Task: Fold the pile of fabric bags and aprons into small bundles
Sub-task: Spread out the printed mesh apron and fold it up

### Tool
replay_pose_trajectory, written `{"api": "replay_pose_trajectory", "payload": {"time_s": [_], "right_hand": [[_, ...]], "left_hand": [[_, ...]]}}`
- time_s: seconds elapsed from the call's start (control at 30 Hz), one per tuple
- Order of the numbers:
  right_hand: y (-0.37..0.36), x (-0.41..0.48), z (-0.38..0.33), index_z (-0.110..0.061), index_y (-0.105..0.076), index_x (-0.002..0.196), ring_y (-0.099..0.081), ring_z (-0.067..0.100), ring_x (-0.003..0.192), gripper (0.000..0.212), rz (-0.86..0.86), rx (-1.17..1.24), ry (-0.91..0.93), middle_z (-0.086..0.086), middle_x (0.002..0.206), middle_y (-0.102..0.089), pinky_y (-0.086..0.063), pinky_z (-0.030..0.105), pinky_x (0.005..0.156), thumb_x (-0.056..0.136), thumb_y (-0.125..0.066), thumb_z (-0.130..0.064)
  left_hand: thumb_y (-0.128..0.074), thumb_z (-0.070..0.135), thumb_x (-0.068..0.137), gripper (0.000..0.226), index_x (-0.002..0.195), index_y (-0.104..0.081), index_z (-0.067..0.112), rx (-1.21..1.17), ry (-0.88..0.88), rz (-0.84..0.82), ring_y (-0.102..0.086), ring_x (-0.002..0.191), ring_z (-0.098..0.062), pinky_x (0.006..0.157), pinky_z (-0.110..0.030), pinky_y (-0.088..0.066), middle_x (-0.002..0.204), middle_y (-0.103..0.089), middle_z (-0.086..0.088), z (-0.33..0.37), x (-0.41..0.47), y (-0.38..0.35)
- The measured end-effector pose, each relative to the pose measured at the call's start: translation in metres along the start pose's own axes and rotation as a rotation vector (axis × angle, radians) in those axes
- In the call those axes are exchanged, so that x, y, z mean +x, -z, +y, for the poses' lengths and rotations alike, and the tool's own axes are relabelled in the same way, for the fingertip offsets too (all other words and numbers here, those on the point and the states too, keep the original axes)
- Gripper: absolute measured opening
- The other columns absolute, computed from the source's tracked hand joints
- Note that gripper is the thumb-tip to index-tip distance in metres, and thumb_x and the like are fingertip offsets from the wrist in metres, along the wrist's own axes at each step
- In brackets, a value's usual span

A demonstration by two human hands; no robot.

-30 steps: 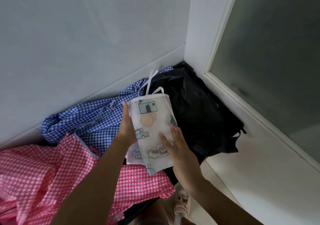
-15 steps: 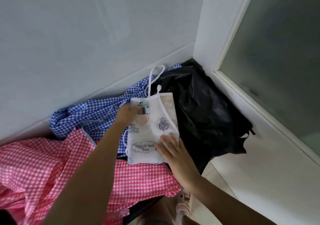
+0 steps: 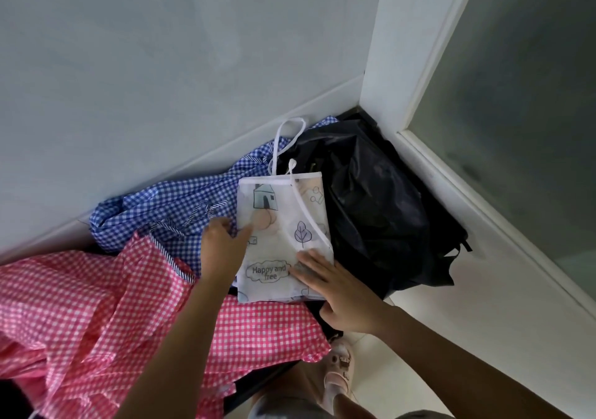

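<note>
"happy and free" on white bag point(image 3: 283, 231)

Both forearms are bare from the wrist up to the edge of the picture. The left hand point(image 3: 222, 241) and the right hand point(image 3: 342, 296) are bare as well; the nails are too small to judge. Lower down, one foot wears a pale pink sandal point(image 3: 338, 368) of an open kind. Its strap carries a small ornament with golden and dark parts, whose shape is not clear. The leg beside the sandal is bare. At the bottom edge there is a piece of a light grey garment point(image 3: 283, 410); which piece of clothing it is cannot be told.
</note>
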State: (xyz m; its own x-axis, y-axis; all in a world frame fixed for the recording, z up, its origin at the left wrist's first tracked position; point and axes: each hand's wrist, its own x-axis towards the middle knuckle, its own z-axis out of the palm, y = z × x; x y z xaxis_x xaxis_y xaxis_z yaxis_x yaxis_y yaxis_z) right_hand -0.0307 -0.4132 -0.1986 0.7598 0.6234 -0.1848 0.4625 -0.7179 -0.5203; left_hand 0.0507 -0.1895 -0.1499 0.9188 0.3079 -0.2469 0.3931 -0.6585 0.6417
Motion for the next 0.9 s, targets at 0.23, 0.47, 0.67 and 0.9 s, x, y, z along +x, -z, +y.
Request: {"api": "replay_pose_trajectory", "payload": {"time_s": [0.23, 0.47, 0.67, 0.9], "right_hand": [[-0.011, 0.002, -0.003, -0.031, -0.008, 0.153, 0.022, 0.008, 0.144, 0.083, 0.074, 0.057, -0.05, -0.01, 0.159, 0.013, 0.003, 0.036, 0.119, 0.081, -0.045, -0.012], [-0.009, 0.003, -0.005, -0.035, -0.006, 0.151, 0.024, 0.004, 0.142, 0.087, 0.106, 0.145, -0.019, -0.014, 0.156, 0.021, -0.002, 0.025, 0.116, 0.083, -0.05, -0.004], [0.007, -0.004, 0.005, -0.036, -0.022, 0.145, -0.041, -0.003, 0.118, 0.084, 0.134, 0.063, 0.082, -0.01, 0.16, 0.01, -0.033, 0.002, 0.061, 0.079, -0.064, -0.004], [0.018, 0.0, 0.023, -0.019, -0.057, 0.126, -0.045, 0.018, 0.118, 0.044, 0.402, -0.282, 0.322, -0.001, 0.144, -0.044, -0.048, 0.033, 0.097, 0.082, -0.06, -0.025]], "left_hand": [[-0.068, 0.018, 0.087, 0.041, 0.124, -0.058, 0.004, -0.071, -0.055, 0.084, -0.056, 0.095, -0.014, 0.078, -0.023, -0.043, 0.108, -0.063, -0.001, -0.002, -0.051, -0.006], [-0.054, 0.027, 0.095, 0.029, 0.073, -0.054, 0.008, -0.248, 0.197, -0.114, -0.057, 0.068, -0.025, 0.063, -0.033, -0.05, 0.072, -0.058, -0.007, -0.013, -0.021, -0.014], [-0.061, 0.02, 0.092, 0.016, 0.097, -0.066, 0.005, -0.645, 0.465, -0.342, -0.068, 0.087, -0.028, 0.076, -0.039, -0.058, 0.093, -0.07, -0.013, -0.024, -0.003, -0.002], [-0.061, 0.017, 0.092, 0.02, 0.102, -0.066, 0.001, -0.682, 0.483, -0.379, -0.072, 0.078, -0.024, 0.063, -0.033, -0.06, 0.091, -0.073, -0.014, -0.026, -0.001, -0.001]]}}
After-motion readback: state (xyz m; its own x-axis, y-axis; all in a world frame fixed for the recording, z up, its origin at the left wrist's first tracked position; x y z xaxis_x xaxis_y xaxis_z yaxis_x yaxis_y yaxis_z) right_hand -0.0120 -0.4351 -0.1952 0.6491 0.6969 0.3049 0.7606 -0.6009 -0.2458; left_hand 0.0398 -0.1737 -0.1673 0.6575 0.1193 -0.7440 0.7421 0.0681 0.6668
